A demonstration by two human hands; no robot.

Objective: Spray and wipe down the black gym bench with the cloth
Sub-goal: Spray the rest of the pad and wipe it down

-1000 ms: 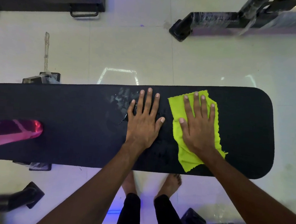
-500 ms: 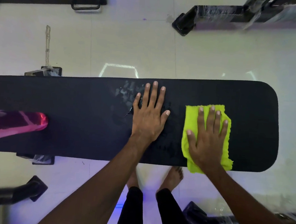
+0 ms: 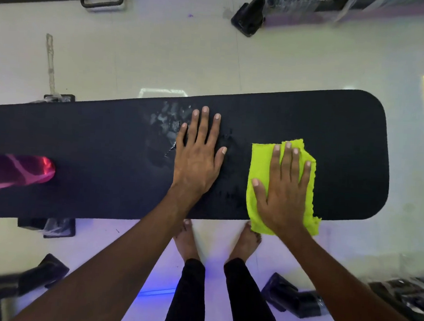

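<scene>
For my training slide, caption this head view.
Right hand presses a cloth flat on the wet bench; left hand braces beside it.

A yellow-green cloth [image 3: 259, 168] lies flat near the black bench's [image 3: 344, 149] rounded end, beside what look like wet patches.

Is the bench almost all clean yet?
Not yet. Spraying looks done: wet droplets sit on the black bench. Right now the right hand presses the green cloth flat near the bench's right end, while the left hand rests flat beside the droplets. That wet patch and the bench's long left part look unwiped.
</scene>
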